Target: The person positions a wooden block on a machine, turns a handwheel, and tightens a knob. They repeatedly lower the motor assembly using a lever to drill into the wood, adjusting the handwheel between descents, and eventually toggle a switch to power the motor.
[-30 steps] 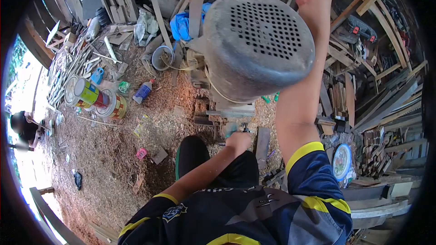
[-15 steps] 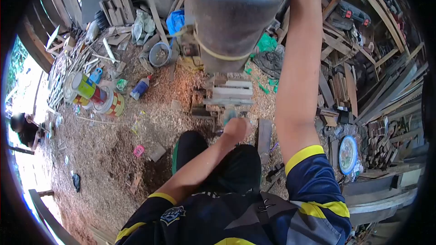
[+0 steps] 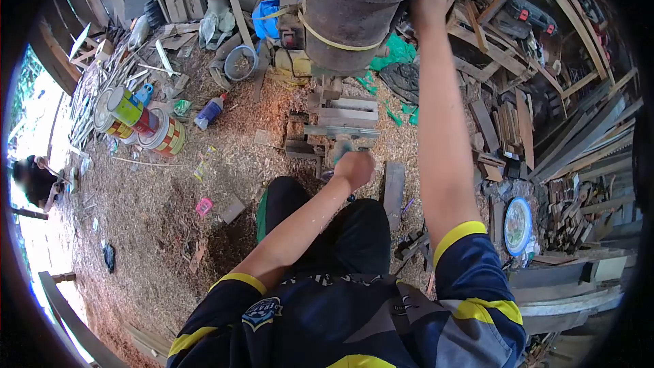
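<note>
A large, dusty, dark machine head (image 3: 354, 13) with a yellow band around it rises in front of me, looking like a drill press. My right hand (image 3: 430, 0) is raised against its right side, fingers curled and partly hidden, around a part I cannot make out. Below the head, a metal vise (image 3: 340, 131) or clamp with parallel bars sits over the shavings. My left hand (image 3: 355, 169) is closed at the near end of this vise, just beyond my knees. What its fingers grip is hidden by the hand.
Wood shavings cover the ground. To the left are stacked paint cans (image 3: 160, 133), a blue bottle (image 3: 210, 110) and a bucket (image 3: 241, 63). A loose board (image 3: 393, 194) lies right of my knees. Scrap wood (image 3: 518, 129) and a round tray (image 3: 518, 226) are at right. A person (image 3: 35, 180) crouches far left.
My right hand has shifted down and left along the machine's side. The machine head sits higher in view, exposing more of the vise. My left hand stays at the vise's near end.
</note>
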A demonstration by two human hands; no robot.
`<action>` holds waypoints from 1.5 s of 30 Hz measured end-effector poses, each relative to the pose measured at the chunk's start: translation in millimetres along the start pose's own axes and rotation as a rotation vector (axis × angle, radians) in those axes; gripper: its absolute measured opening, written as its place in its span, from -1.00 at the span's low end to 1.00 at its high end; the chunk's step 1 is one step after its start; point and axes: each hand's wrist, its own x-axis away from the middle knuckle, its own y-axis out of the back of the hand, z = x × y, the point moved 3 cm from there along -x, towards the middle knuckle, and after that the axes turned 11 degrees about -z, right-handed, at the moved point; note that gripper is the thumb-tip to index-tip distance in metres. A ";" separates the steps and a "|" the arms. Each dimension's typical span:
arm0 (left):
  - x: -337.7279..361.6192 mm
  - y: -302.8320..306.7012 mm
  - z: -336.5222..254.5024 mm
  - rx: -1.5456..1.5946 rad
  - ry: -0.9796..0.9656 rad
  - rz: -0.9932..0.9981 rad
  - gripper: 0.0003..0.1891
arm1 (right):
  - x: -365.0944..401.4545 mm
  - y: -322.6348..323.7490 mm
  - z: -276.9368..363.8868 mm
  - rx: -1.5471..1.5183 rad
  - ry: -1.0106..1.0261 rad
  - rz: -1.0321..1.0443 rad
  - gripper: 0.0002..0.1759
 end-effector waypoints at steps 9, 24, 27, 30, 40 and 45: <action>2.3 6.0 -2.4 0.084 0.121 0.080 -0.73 | -38.2 -23.2 -71.3 0.051 -0.367 -0.151 -0.23; 4.5 17.0 -5.5 0.147 0.050 -0.053 -0.70 | 5.7 47.8 -143.3 0.364 -0.234 -0.122 -0.31; 14.9 33.9 -8.0 0.214 -0.082 -0.184 -0.68 | 49.1 75.4 -123.9 0.364 -0.356 -0.083 -0.40; 25.5 66.9 -1.2 0.395 -0.116 -0.547 -0.75 | 177.7 152.7 -133.1 0.221 -0.416 -0.427 -0.62; 31.7 53.4 31.3 0.406 0.016 -0.717 -0.63 | 448.2 201.5 -152.8 0.611 -1.177 -0.208 -0.55; 37.9 61.1 28.9 0.445 0.068 -0.647 -0.69 | 454.8 231.8 -180.6 0.471 -1.308 -0.203 -0.55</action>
